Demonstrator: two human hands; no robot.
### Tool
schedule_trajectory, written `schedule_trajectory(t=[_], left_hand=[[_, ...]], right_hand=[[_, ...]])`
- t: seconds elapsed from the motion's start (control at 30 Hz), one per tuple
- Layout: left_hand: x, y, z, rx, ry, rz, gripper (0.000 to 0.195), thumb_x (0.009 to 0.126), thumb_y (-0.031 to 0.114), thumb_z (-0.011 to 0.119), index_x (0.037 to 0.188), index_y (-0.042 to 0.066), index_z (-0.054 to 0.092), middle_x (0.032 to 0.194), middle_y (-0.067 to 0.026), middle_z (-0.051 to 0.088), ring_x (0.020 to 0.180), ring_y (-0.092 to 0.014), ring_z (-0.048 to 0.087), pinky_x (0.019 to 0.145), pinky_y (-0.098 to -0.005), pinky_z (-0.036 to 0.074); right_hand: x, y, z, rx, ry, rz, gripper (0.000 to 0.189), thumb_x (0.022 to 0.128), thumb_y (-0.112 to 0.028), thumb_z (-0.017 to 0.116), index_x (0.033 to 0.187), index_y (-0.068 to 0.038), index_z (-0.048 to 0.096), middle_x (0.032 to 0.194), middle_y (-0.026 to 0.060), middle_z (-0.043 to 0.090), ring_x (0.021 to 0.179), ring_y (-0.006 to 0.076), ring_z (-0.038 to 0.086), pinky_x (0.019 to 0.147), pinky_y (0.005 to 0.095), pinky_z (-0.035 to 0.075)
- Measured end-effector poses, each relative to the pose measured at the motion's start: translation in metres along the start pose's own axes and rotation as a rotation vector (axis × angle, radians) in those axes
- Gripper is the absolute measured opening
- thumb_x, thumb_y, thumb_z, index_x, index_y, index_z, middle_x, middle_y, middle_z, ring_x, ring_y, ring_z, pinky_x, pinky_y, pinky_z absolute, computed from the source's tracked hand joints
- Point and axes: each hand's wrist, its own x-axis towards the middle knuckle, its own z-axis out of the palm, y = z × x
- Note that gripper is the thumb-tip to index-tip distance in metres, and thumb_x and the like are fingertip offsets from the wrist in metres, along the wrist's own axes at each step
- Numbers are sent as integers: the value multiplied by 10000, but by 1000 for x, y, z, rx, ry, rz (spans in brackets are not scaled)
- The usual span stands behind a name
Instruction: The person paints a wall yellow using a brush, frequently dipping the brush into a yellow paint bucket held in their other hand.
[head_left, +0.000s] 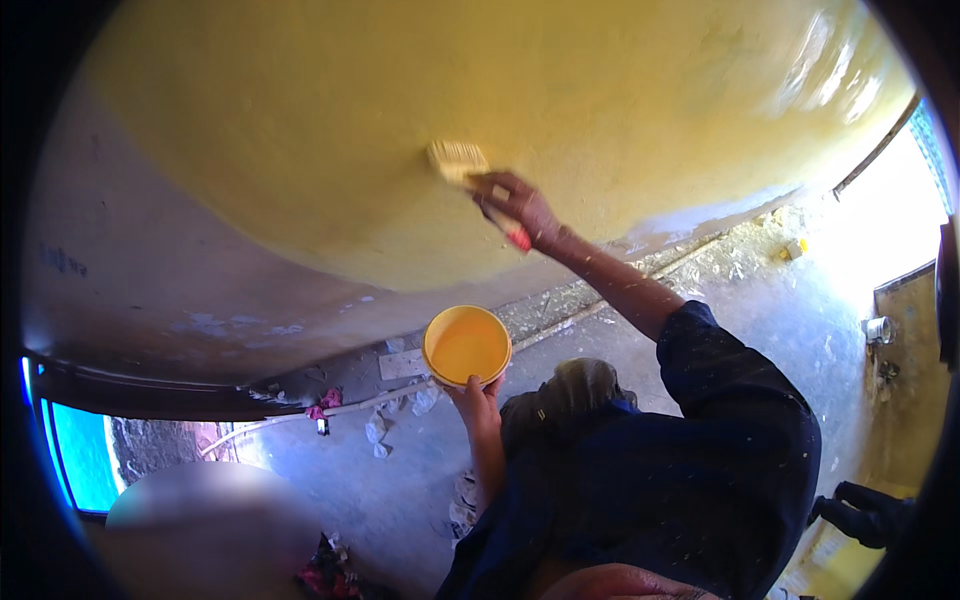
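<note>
My right hand (517, 206) grips a wide flat paintbrush (459, 160) by its handle, whose end is red. The pale bristles are at the yellow-painted part of the wall (337, 150), slightly blurred. Lower down, my left hand (478, 394) holds an orange plastic bucket (466, 322) by its rim and side, thumb uppermost. Orange-yellow paint (469, 349) lies inside it. A curved edge divides the yellow coat from the bare, greyish wall (150, 217) at the left and below.
A long pale pole (360, 405) lies along the foot of the wall. Scraps and a pink cloth (326, 401) litter the concrete floor (322, 465). A metal can (879, 330) stands at the right, near a bright opening. A blurred rounded shape fills the lower left.
</note>
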Motion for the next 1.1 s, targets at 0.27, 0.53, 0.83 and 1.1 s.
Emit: schedule_trajectory(t=[0.27,0.53,0.83,1.1], left_hand=[[28,-5,-66,29,36,31,866,845,-63,468,1482,302,8,1460,-144,255,1187,-396,495,819,-535,559],[31,16,-71,5,81,24,868,829,-72,452,1479,304,17,1456,-149,256,1195,-403,486,800,-535,563],[33,11,-77,-86,17,12,874,813,-71,469,1484,276,27,1421,-183,299,1145,-403,528,767,-512,585],[33,28,-58,-30,37,55,833,778,-11,510,1469,231,113,1409,-145,303,1232,-354,456,813,-503,577]], right_hand=[[-146,46,108,-30,-494,169,565,771,-93,626,1318,-179,514,1242,119,567,1174,321,525,981,406,463],[81,-53,-14,-173,165,-135,441,755,-75,636,1181,-189,632,1271,121,571,1148,320,563,898,395,512],[-157,49,112,-158,-507,251,385,798,-130,629,1176,-200,611,1226,89,594,1113,271,586,902,385,509],[82,-20,-64,31,203,107,172,873,-16,627,1039,-2,670,1076,148,675,915,175,666,766,271,535]])
